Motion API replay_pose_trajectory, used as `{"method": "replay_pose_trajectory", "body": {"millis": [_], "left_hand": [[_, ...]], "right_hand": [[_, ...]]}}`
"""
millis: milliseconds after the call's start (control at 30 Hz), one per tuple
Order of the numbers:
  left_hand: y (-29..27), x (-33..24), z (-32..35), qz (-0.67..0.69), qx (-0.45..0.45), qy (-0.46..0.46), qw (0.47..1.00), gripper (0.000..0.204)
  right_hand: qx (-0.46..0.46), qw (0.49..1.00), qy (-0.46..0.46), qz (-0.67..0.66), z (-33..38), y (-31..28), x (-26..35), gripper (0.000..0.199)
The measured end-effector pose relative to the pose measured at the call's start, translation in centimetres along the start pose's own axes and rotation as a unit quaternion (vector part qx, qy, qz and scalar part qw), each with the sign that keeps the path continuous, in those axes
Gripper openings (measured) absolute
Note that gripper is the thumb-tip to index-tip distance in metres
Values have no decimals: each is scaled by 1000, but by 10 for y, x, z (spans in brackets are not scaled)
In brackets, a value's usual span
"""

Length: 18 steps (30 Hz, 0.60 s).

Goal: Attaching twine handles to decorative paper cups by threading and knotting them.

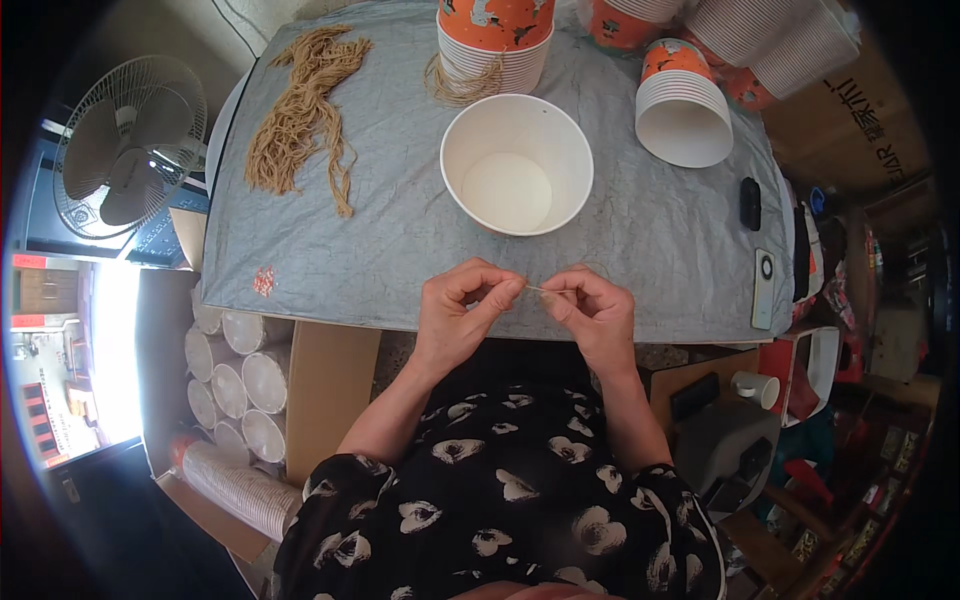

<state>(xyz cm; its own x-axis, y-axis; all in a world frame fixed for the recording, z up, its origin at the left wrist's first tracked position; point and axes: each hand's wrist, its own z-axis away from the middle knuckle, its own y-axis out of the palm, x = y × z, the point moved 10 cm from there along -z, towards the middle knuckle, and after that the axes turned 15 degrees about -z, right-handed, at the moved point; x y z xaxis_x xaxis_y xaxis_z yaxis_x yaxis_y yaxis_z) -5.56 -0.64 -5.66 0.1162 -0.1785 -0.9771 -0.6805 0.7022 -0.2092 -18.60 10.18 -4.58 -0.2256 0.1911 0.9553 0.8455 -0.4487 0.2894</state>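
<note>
Between my two hands a thin tan string (pixel 538 289) is stretched over the near edge of the table. My left hand (pixel 468 305) pinches one part of it between thumb and fingertips. A short way to the right, my right hand (pixel 590 312) pinches it too, and a faint loop of the string shows behind those fingers. Just beyond my hands stands a white paper bucket (pixel 515 170), its mouth facing up and its inside bare. A small dark hole shows near its far rim.
A bundle of tan strings (pixel 305 110) lies at the far left. Behind the bucket rises a stack of orange-and-white buckets (pixel 495 55) with string loops beside it. More stacked buckets (pixel 685 110) lie at right, near a black case (pixel 750 204) and a phone (pixel 764 288). A fan (pixel 130 150) stands left.
</note>
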Motion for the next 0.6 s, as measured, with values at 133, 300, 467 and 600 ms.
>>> {"method": "replay_pose_trajectory", "body": {"millis": [133,300,467,600], "left_hand": [[3,-10,-1,-40,8,26,999,7],[-20,-64,-13,-219,-47,167,960,7],[-55,-73,-43,-375,-101,173,905,24],[-36,-60,-34,-415,-38,224,881,21]], "right_hand": [[-39,997,23,-63,0,-5,-2,13],[-86,981,28,-171,1,-23,0,12],[-97,989,-3,-114,-1,-40,37,14],[-48,999,4,-19,-11,-27,62,11]]}}
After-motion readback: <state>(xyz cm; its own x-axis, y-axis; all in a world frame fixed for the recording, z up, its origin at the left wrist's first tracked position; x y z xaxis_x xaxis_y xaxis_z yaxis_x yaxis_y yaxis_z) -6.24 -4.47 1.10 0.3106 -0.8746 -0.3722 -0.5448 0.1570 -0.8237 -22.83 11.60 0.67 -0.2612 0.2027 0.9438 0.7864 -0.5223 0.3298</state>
